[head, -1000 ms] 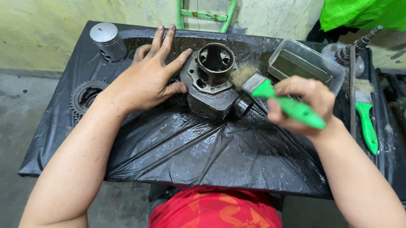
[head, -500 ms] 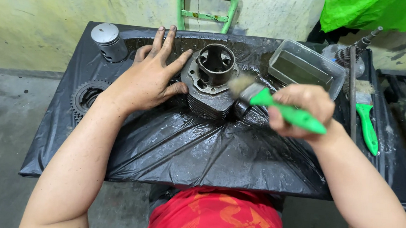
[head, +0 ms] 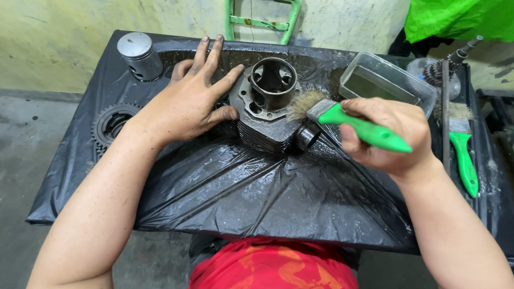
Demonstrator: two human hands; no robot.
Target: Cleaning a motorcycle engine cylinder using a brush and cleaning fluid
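A dark, greasy engine cylinder (head: pixel 269 106) with cooling fins stands on a table covered in black plastic sheet (head: pixel 253 192). My left hand (head: pixel 191 97) lies flat against the cylinder's left side, fingers spread. My right hand (head: pixel 390 136) grips the green handle of a paintbrush (head: pixel 331 115). Its pale bristles touch the cylinder's upper right edge.
A silver piston (head: pixel 138 55) stands at the back left, a toothed sprocket (head: pixel 111 123) below it. A clear plastic tray of liquid (head: pixel 388 81) sits at the back right. A second green-handled brush (head: pixel 464 150), a metal rod and a geared shaft (head: pixel 449 64) lie at the right. A green frame (head: pixel 261 9) stands behind.
The brush has swept left along the cylinder's right side, from low near the port up to the top edge. My left hand has stayed against the cylinder.
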